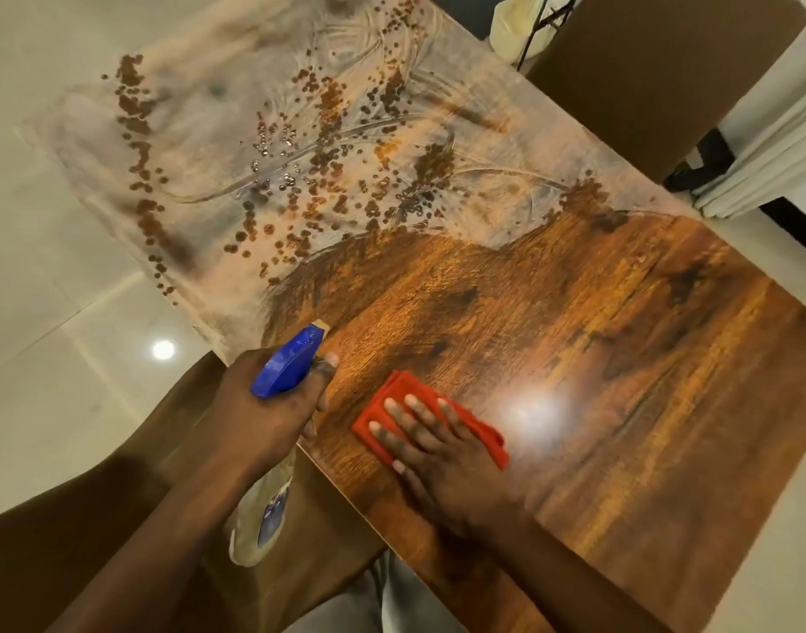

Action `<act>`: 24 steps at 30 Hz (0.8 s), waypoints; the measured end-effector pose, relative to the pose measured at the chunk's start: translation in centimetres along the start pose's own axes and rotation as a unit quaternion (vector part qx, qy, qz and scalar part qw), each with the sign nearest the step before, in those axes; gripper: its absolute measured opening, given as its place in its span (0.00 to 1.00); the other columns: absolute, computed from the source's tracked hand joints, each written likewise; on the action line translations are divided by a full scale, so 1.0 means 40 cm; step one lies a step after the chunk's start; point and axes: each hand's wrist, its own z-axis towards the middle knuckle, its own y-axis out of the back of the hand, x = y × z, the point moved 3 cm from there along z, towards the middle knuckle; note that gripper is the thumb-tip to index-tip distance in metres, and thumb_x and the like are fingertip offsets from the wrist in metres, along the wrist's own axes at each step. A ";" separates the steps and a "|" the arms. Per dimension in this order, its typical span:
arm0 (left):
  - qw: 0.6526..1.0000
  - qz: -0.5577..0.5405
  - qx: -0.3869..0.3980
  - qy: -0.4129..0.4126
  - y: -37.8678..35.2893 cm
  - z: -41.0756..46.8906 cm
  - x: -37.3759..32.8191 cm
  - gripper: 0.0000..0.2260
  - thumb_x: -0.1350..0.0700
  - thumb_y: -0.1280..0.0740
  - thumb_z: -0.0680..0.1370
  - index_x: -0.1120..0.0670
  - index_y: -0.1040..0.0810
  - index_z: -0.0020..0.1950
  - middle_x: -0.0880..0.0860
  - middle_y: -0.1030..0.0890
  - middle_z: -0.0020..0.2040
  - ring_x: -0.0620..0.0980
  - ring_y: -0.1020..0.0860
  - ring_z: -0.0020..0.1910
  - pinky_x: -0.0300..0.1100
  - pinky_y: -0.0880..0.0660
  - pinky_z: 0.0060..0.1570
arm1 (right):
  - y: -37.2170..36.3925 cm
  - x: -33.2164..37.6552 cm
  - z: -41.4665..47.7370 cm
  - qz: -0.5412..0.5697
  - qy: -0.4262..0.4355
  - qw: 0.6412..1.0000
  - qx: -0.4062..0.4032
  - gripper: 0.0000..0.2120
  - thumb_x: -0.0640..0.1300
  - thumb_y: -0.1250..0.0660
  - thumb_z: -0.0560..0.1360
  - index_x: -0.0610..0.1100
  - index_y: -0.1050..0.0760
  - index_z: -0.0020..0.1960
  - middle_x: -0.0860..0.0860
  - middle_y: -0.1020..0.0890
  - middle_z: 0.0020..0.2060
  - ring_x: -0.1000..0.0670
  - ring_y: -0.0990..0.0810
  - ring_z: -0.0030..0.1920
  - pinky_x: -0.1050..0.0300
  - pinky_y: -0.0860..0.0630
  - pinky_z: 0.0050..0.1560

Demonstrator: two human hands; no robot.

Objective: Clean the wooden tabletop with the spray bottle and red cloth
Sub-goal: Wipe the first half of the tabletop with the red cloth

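The wooden tabletop fills the middle of the head view. Its far half is dull and whitish with smear marks and many spray droplets; its near half shows glossy brown wood. My left hand grips a spray bottle with a blue trigger head, nozzle pointing out over the near left edge of the table. The bottle's clear body hangs below my wrist. My right hand lies flat, fingers spread, pressing a folded red cloth onto the wood near the front edge.
A brown chair stands at the far right side of the table. A pale container sits beyond the far corner. White curtains hang at the right. Light floor tiles surround the table.
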 end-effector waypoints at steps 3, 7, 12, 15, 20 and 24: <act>1.000 0.009 0.019 -0.006 -0.029 0.013 -0.034 0.19 0.44 0.31 0.82 0.56 0.15 0.39 0.54 0.15 0.28 0.47 0.17 0.25 0.38 0.25 0.36 | 0.022 -0.170 -0.085 0.017 -0.132 0.990 -0.035 0.30 0.57 0.51 0.89 0.58 0.53 0.89 0.53 0.51 0.88 0.49 0.55 0.88 0.38 0.48 0.83; 0.999 -0.020 0.034 -0.022 -0.073 0.037 -0.067 0.18 0.41 0.30 0.79 0.56 0.16 0.42 0.50 0.15 0.27 0.46 0.18 0.24 0.41 0.22 0.38 | 0.082 -0.433 -0.182 0.039 -0.307 0.949 -0.051 0.30 0.59 0.58 0.88 0.57 0.58 0.89 0.51 0.54 0.88 0.46 0.57 0.88 0.36 0.48 0.84; 0.997 -0.067 0.039 -0.025 -0.096 0.048 -0.114 0.28 0.30 0.32 0.67 0.53 0.16 0.53 0.53 0.14 0.33 0.46 0.18 0.25 0.38 0.19 0.33 | 0.189 -0.702 -0.121 0.128 -0.478 0.861 -0.112 0.34 0.65 0.63 0.85 0.57 0.61 0.88 0.49 0.59 0.88 0.45 0.61 0.87 0.36 0.59 0.85; 0.996 -0.062 0.045 -0.048 -0.095 0.054 -0.145 0.17 0.34 0.32 0.70 0.47 0.17 0.40 0.56 0.14 0.32 0.50 0.18 0.24 0.51 0.15 0.38 | 0.259 -0.787 0.040 0.143 -0.514 0.837 -0.121 0.31 0.60 0.57 0.89 0.55 0.61 0.89 0.47 0.61 0.88 0.42 0.63 0.87 0.34 0.62 0.84; 0.998 -0.050 0.037 -0.011 -0.080 0.063 -0.170 0.20 0.36 0.31 0.70 0.52 0.14 0.36 0.60 0.14 0.31 0.58 0.17 0.26 0.51 0.16 0.43 | 0.327 -0.693 0.362 0.110 -0.385 0.913 -0.073 0.32 0.58 0.55 0.89 0.54 0.65 0.88 0.47 0.66 0.86 0.42 0.67 0.86 0.36 0.67 0.83; 0.999 -0.040 0.023 -0.011 -0.075 0.060 -0.186 0.19 0.38 0.30 0.73 0.51 0.13 0.34 0.60 0.15 0.28 0.52 0.19 0.23 0.48 0.20 0.41 | 0.313 -0.440 0.513 0.053 -0.214 0.974 -0.049 0.32 0.58 0.57 0.88 0.53 0.66 0.87 0.45 0.67 0.85 0.40 0.67 0.85 0.35 0.68 0.83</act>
